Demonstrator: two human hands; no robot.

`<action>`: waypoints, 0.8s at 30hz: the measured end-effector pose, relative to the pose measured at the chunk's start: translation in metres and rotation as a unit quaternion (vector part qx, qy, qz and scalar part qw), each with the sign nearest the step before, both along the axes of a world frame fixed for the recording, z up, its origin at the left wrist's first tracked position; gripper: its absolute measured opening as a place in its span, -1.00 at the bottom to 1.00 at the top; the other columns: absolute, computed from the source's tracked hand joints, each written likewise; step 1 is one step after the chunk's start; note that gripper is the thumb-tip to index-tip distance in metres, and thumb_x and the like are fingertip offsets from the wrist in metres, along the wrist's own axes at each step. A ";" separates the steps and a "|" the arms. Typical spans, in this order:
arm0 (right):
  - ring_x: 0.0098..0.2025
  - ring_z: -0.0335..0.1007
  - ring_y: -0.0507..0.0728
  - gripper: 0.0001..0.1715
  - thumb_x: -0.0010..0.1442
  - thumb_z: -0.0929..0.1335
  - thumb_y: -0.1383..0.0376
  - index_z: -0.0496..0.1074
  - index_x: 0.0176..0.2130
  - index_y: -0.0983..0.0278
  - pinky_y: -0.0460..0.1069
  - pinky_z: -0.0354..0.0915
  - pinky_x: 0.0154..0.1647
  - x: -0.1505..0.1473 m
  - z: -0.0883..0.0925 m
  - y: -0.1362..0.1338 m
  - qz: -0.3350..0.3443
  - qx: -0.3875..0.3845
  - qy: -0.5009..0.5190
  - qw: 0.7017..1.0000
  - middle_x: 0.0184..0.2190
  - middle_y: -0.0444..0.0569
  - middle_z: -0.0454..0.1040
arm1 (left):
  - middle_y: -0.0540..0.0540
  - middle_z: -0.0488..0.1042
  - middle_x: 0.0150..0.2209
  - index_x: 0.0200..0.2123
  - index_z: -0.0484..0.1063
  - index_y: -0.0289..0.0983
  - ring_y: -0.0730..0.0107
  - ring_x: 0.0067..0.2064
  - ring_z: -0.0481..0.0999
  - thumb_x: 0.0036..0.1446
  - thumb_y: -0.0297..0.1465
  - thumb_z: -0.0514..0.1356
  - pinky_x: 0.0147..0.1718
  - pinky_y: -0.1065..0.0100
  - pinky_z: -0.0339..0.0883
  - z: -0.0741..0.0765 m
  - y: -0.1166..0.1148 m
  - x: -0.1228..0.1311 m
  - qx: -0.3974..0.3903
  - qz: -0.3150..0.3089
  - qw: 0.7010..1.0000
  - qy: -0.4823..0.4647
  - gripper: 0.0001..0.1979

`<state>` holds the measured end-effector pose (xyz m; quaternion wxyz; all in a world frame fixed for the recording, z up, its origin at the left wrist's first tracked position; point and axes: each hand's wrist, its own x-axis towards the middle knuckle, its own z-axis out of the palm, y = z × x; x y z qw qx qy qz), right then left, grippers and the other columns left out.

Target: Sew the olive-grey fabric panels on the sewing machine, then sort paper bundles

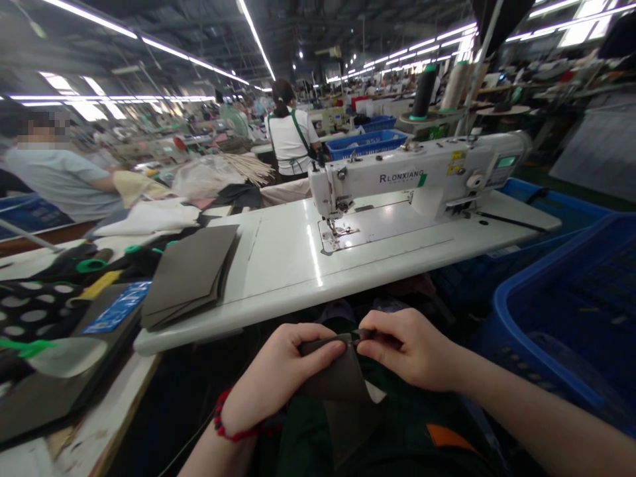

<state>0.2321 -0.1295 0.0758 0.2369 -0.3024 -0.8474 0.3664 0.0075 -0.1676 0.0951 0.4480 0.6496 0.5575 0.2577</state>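
Both hands are low in the head view, in front of the table edge. My left hand (283,377), with a red beaded bracelet (224,417) on its wrist, pinches the top edge of a taupe sheet of leather or fabric (340,377). My right hand (412,348) grips the same edge further right, its fingertips on a small dark fold or tab (365,334). The sheet hangs down over my lap. Fingers hide part of its top edge.
A white Rlonxiang sewing machine (412,172) stands on a white table (278,285) ahead. A stack of taupe panels (191,275) lies at the table's left end. A blue crate (561,311) sits to the right. Co-workers (54,175) (291,136) sit left and ahead.
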 end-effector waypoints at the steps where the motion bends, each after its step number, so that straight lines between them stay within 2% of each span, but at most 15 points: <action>1: -0.49 0.18 -0.03 -0.69 0.30 0.27 0.04 0.34 -0.26 0.23 -0.10 0.07 -0.47 -0.001 -0.003 0.000 0.007 -0.068 0.054 0.996 -0.50 -0.19 0.30 | 0.00 0.57 -0.39 -0.36 0.59 -0.23 0.38 -0.35 0.47 0.18 -0.17 0.18 -0.38 0.47 0.30 -0.002 0.001 0.001 0.003 0.002 1.000 0.004 -0.71; 4: -0.57 0.02 -0.06 -0.60 0.28 0.23 -0.06 0.24 -0.27 0.21 -0.12 0.02 -0.58 -0.003 -0.008 0.002 0.005 -0.223 0.232 0.947 -0.53 -0.24 0.16 | 0.02 0.56 -0.38 -0.36 0.57 -0.24 0.39 -0.35 0.47 0.20 -0.17 0.16 -0.38 0.47 0.28 -0.006 0.004 0.001 0.021 0.024 0.999 0.018 -0.70; 6: -0.60 -0.05 -0.07 -0.59 0.28 0.22 -0.08 0.22 -0.27 0.21 -0.11 -0.02 -0.60 -0.002 -0.007 0.003 -0.022 -0.248 0.278 0.928 -0.54 -0.26 0.13 | 0.02 0.57 -0.36 -0.34 0.57 -0.23 0.38 -0.33 0.47 0.20 -0.16 0.15 -0.37 0.47 0.28 -0.006 0.004 0.000 0.024 0.037 0.999 0.022 -0.70; 11: -0.45 0.15 -0.03 -0.61 0.12 0.42 0.01 0.31 -0.27 0.24 -0.11 0.11 -0.46 -0.008 -0.004 0.002 -0.110 -0.157 0.118 0.974 -0.47 -0.23 0.27 | 0.02 0.59 -0.34 -0.32 0.57 -0.19 0.34 -0.30 0.50 0.20 -0.14 0.15 -0.38 0.46 0.29 -0.003 0.000 -0.002 0.038 0.046 0.997 0.058 -0.71; 14: -0.35 0.27 0.01 -0.63 0.07 0.47 0.06 0.34 -0.27 0.22 -0.09 0.15 -0.38 -0.018 -0.006 0.001 -0.119 -0.108 0.071 0.984 -0.40 -0.21 0.38 | 0.05 0.59 -0.33 -0.33 0.56 -0.15 0.36 -0.28 0.51 0.21 -0.15 0.16 -0.33 0.44 0.29 -0.004 -0.001 0.000 0.070 0.045 0.992 0.091 -0.74; 16: -0.35 0.29 0.02 -0.73 0.15 0.43 0.11 0.34 -0.33 0.22 -0.08 0.13 -0.37 -0.023 -0.007 0.001 -0.116 -0.075 0.056 0.989 -0.40 -0.20 0.39 | 0.07 0.59 -0.31 -0.32 0.56 -0.12 0.36 -0.25 0.52 0.21 -0.16 0.16 -0.28 0.43 0.29 -0.004 0.000 0.001 0.093 0.051 0.989 0.108 -0.77; 20: -0.40 0.24 0.00 -0.81 0.29 0.29 0.25 0.32 -0.38 0.22 -0.06 0.08 -0.40 -0.026 -0.010 0.004 -0.143 -0.013 0.071 0.987 -0.46 -0.19 0.33 | 0.09 0.58 -0.31 -0.32 0.55 -0.11 0.36 -0.25 0.51 0.21 -0.16 0.15 -0.26 0.41 0.27 -0.004 0.002 0.002 0.117 0.067 0.983 0.128 -0.77; 24: -0.36 0.23 0.01 -0.85 0.30 0.27 0.27 0.30 -0.34 0.22 -0.07 0.14 -0.34 -0.029 -0.009 0.008 -0.157 0.002 0.170 0.973 -0.39 -0.15 0.31 | 0.07 0.54 -0.40 -0.38 0.51 -0.16 0.36 -0.33 0.46 0.22 -0.13 0.12 -0.35 0.40 0.23 -0.008 0.008 0.005 0.132 0.091 0.978 0.132 -0.71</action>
